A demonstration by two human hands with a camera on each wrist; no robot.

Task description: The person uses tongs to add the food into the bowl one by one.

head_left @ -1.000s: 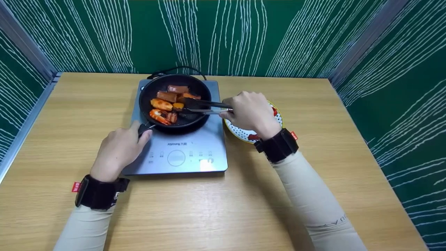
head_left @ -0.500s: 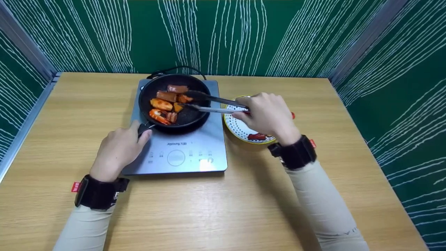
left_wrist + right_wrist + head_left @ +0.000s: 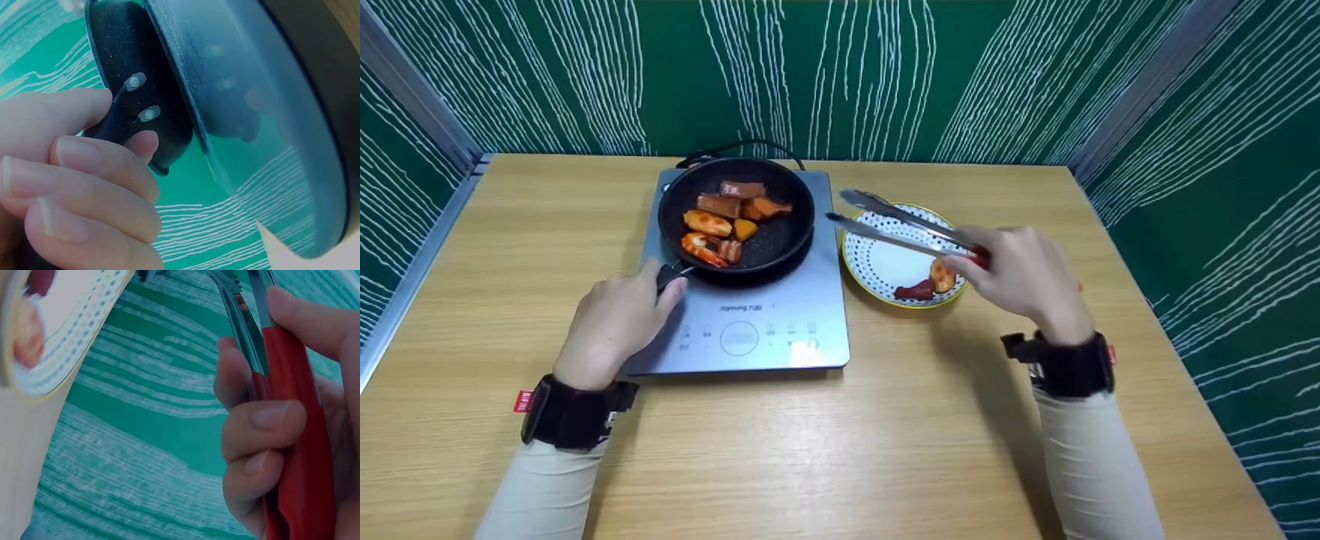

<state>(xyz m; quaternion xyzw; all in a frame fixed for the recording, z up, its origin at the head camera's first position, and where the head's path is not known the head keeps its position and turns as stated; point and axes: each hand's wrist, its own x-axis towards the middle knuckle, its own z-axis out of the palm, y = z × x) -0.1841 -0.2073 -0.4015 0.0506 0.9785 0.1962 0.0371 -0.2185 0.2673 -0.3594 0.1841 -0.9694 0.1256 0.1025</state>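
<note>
My left hand (image 3: 619, 322) grips the black handle of a frying pan (image 3: 776, 251), which sits on an induction cooktop (image 3: 780, 337). In the pan lie brown sausage-like pieces (image 3: 718, 206), a shrimp (image 3: 701, 249), a browned wing-like piece (image 3: 707, 223) and orange chunks (image 3: 745, 229). My right hand (image 3: 1024, 274) holds metal tongs (image 3: 911, 234) by their red handles (image 3: 298, 439). The tongs' tips are apart with nothing between them, above a dotted plate (image 3: 859, 274) with a yellow rim. On that plate rest a dark red piece (image 3: 915, 289) and a browned piece (image 3: 942, 275).
Everything stands on a wooden table (image 3: 810, 450). A black cord (image 3: 757, 142) runs behind the cooktop. Green walls (image 3: 840, 82) with white streaks enclose the table at the back and sides.
My right hand has drawn the tongs out of the pan and rightward over the plate. An orange chunk and neighbouring pieces stay in the pan. My left hand keeps its place on the handle.
</note>
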